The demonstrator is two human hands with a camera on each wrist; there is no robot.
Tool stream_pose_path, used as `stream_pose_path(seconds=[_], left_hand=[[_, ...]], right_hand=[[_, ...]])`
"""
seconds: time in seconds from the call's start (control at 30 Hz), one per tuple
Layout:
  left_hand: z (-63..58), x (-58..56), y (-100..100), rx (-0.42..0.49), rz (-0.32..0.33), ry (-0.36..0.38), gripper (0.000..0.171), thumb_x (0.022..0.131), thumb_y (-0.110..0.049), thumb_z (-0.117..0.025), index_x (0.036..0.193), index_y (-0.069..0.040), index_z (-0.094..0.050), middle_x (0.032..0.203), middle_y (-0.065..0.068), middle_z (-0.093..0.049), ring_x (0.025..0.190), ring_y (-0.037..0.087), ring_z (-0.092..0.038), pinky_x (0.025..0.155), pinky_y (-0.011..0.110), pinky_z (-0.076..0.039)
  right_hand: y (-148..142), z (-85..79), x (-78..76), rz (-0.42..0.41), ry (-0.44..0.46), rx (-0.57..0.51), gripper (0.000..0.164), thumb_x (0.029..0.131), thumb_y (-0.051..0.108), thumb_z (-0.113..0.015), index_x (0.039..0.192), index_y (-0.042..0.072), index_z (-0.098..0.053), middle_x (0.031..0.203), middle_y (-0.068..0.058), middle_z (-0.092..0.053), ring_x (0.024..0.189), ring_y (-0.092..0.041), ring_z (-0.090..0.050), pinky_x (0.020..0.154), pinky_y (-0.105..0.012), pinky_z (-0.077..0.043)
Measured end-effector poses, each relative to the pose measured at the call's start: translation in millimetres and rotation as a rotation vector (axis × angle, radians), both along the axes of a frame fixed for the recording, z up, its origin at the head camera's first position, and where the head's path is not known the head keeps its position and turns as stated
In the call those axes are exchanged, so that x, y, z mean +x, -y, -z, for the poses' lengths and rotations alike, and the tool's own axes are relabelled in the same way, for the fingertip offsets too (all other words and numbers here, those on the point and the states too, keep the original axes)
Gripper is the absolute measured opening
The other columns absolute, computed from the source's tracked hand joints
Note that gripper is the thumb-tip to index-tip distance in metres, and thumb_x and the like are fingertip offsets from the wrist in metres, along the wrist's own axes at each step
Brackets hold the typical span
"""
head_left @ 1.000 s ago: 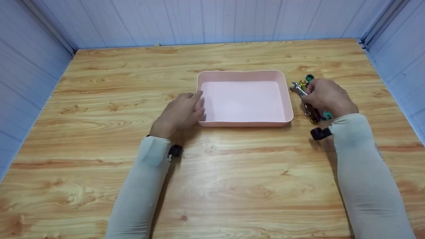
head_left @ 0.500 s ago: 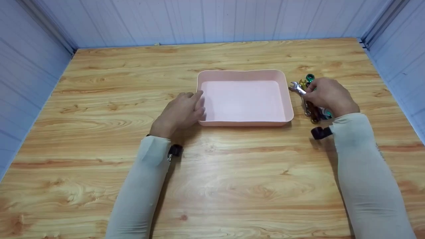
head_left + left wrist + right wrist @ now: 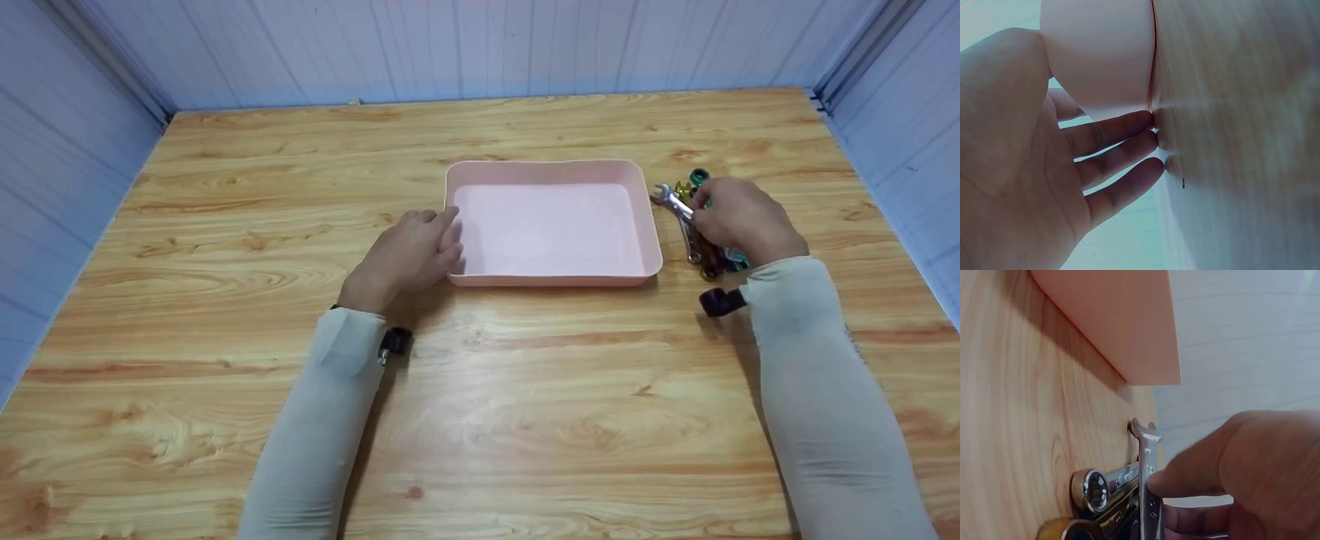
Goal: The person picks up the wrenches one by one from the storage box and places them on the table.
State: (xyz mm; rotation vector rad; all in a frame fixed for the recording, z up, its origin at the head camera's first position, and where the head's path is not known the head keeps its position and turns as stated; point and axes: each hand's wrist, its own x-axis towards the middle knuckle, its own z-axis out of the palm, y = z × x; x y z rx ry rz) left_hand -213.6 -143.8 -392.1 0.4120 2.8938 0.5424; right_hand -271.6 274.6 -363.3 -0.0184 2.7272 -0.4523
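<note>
My left hand (image 3: 405,251) holds the left wall of a pink rectangular tray (image 3: 555,280). Thumb and index finger lap over its rim (image 3: 1095,56); in the left wrist view the other fingers (image 3: 1123,154) spread outside, tips at the tabletop. To the right of the tray, my right hand (image 3: 746,217) pinches a silver combination wrench (image 3: 677,202) between thumb and fingers. Its open end (image 3: 1145,432) points toward the tray, tilted above other wrenches (image 3: 1092,492). That pile shows silver, gold, green and brown pieces, partly hidden by the hand.
The wood-grain table (image 3: 487,420) is bounded by pale panelled walls (image 3: 495,49) at the back and sides. Small black cameras (image 3: 721,301) sit at both wrists. The tray's right wall (image 3: 1123,326) stands close to the wrench pile.
The silver wrench has shifted slightly up and left in my right hand, its open end nearer the tray. My left hand and the tray stay in place.
</note>
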Motion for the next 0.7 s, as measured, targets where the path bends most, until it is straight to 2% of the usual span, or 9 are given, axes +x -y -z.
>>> stream_pose_path(seconds=[0.13, 0.33, 0.47, 0.57, 0.7], left_hand=[[0.2, 0.4, 0.2, 0.004, 0.005, -0.001, 0.058, 0.104, -0.037, -0.043, 0.157, -0.015, -0.035, 0.150, 0.019, -0.044, 0.141, 0.033, -0.037, 0.112, 0.049, -0.034], [-0.5, 0.3, 1.5, 0.005, 0.020, -0.007, 0.060, 0.102, -0.037, -0.047, 0.157, -0.014, -0.034, 0.149, 0.019, -0.045, 0.140, 0.033, -0.038, 0.111, 0.048, -0.036], [-0.1, 0.5, 1.5, 0.019, 0.015, -0.008, 0.061, 0.102, -0.038, -0.048, 0.157, -0.014, -0.035, 0.150, 0.019, -0.045, 0.140, 0.032, -0.038, 0.112, 0.048, -0.034], [0.5, 1.1, 1.6, 0.026, 0.013, -0.011, 0.061, 0.102, -0.038, -0.048, 0.157, -0.014, -0.035, 0.150, 0.018, -0.045, 0.140, 0.032, -0.039, 0.112, 0.047, -0.034], [0.4, 1.7, 1.7, 0.033, 0.014, -0.014, 0.060, 0.103, -0.037, -0.048, 0.157, -0.013, -0.036, 0.150, 0.019, -0.045, 0.140, 0.032, -0.039, 0.112, 0.047, -0.034]], right_hand=[[0.1, 1.0, 0.1, 0.004, 0.003, -0.010, 0.038, 0.100, 0.015, -0.042, 0.132, -0.001, -0.053, 0.114, -0.023, -0.058, 0.078, -0.030, -0.055, 0.060, -0.042, -0.045], [-3.2, 1.5, -1.0, 0.002, 0.007, -0.032, 0.042, 0.097, 0.009, -0.040, 0.135, -0.001, -0.052, 0.117, -0.025, -0.057, 0.069, -0.027, -0.055, 0.054, -0.039, -0.045], [-3.5, 2.1, -1.5, 0.006, 0.004, -0.030, 0.042, 0.096, 0.007, -0.040, 0.136, -0.002, -0.052, 0.120, -0.027, -0.056, 0.071, -0.028, -0.056, 0.054, -0.039, -0.045], [-2.4, 2.8, -1.8, 0.006, -0.002, -0.023, 0.041, 0.096, 0.006, -0.041, 0.135, -0.002, -0.053, 0.121, -0.027, -0.056, 0.075, -0.029, -0.058, 0.058, -0.041, -0.045], [-1.5, 3.2, -2.4, -0.001, -0.010, 0.002, 0.039, 0.098, 0.010, -0.041, 0.134, 0.001, -0.055, 0.125, -0.026, -0.055, 0.086, -0.033, -0.057, 0.070, -0.046, -0.046]])
